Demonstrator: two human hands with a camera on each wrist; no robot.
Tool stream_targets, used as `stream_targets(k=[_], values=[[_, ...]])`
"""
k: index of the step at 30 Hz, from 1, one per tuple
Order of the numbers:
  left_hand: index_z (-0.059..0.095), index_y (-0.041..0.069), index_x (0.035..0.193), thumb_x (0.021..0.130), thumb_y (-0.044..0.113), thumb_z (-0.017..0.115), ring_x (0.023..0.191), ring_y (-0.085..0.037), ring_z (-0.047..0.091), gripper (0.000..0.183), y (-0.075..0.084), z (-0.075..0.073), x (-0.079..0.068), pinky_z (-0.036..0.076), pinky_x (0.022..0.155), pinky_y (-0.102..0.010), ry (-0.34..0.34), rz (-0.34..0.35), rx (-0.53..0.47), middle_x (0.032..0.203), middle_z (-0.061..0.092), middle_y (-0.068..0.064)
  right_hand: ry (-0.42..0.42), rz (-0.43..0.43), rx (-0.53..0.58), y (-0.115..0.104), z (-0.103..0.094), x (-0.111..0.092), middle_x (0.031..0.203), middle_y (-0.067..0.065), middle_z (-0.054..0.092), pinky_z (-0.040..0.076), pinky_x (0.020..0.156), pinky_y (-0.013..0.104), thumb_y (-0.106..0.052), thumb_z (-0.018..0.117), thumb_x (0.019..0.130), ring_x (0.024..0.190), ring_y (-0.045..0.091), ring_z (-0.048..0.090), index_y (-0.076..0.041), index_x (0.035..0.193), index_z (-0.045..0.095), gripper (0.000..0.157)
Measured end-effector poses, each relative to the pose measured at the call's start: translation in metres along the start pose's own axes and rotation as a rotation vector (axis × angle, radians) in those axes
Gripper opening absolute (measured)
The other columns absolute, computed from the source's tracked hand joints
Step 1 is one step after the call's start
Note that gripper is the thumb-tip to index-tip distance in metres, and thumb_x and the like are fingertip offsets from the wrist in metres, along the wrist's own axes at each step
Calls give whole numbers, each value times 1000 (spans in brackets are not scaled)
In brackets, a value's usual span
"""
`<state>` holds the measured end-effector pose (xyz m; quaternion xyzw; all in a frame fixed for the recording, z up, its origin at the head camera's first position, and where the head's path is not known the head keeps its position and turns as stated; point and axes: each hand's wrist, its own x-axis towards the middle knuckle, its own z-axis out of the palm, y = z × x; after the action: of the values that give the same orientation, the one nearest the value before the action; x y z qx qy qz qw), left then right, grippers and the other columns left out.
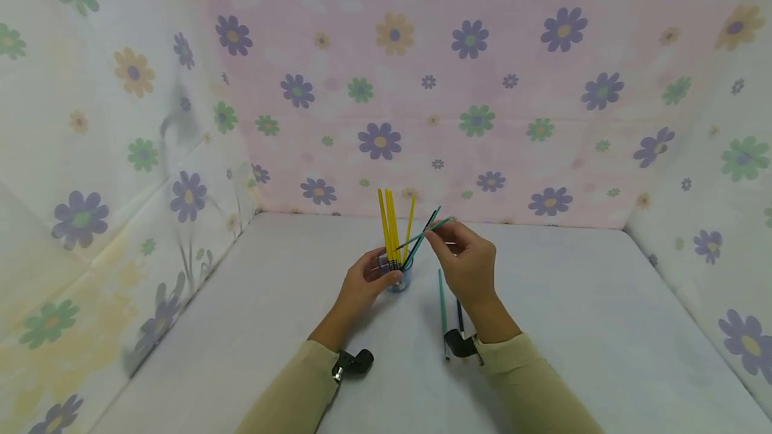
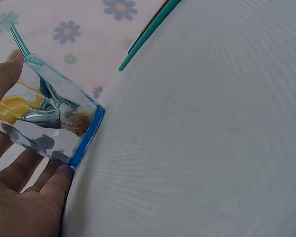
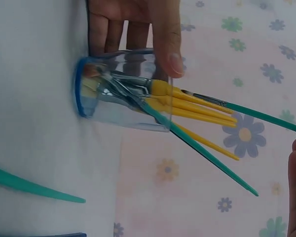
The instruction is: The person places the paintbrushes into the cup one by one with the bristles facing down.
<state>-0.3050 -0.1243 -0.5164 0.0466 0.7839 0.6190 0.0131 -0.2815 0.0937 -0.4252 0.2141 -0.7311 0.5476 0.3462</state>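
Observation:
A clear cup (image 3: pixel 133 116) with a blue base (image 2: pixel 91 133) stands on the table, and my left hand (image 1: pixel 362 286) grips it, thumb on the near side and fingers round the far side. Inside are several yellow-handled paintbrushes (image 1: pixel 391 226) and a teal-handled one (image 3: pixel 209 155), bristles down and handles leaning out of the rim. Above and right of the cup, my right hand (image 1: pixel 469 261) pinches another teal paintbrush (image 3: pixel 266 117) by its handle. This brush is tilted, its small dark bristle tip pointing left, overlapping the yellow handles.
Under my right wrist, a teal paintbrush (image 1: pixel 443 307) and a dark blue-handled brush (image 1: pixel 460 317) lie on the white table (image 1: pixel 241 327). Flower-patterned cloth (image 1: pixel 512 173) hangs behind the table and along both sides. Each wrist carries a small black camera (image 1: pixel 360 362).

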Motion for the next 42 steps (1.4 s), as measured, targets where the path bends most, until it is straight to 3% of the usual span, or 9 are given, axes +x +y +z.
stream_targets(k=[18, 28, 36, 42], values=[[51, 34, 149, 88, 44, 82, 130, -25, 63, 69, 0, -1, -4, 52, 109, -47, 0, 25, -6, 141, 64, -3, -145, 188, -101, 21, 15, -20, 100, -2, 80, 62, 73, 23, -20, 77, 95, 88, 11, 75, -7, 108, 79, 18], [51, 34, 149, 87, 45, 83, 130, -25, 63, 70, 1, -1, -3, 52, 109, -46, -5, 25, -17, 141, 64, -3, -180, 275, -125, 27, 16, -24, 96, -4, 79, 62, 73, 25, -25, 77, 95, 84, 9, 73, -8, 107, 80, 21], [51, 33, 149, 86, 47, 83, 130, -25, 63, 72, 0, -1, -3, 52, 109, -46, -17, 21, -21, 141, 64, -2, -184, 300, -162, 27, -2, -14, 93, -7, 79, 62, 74, 27, -32, 75, 97, 84, 7, 75, -16, 112, 79, 23], [50, 35, 149, 86, 49, 82, 131, -23, 62, 72, 0, -2, -1, 53, 108, -45, -17, 11, -9, 140, 63, 0, -171, 363, -126, 21, -25, -1, 99, -4, 80, 61, 71, 25, -38, 76, 96, 88, 14, 76, -20, 116, 78, 27]])
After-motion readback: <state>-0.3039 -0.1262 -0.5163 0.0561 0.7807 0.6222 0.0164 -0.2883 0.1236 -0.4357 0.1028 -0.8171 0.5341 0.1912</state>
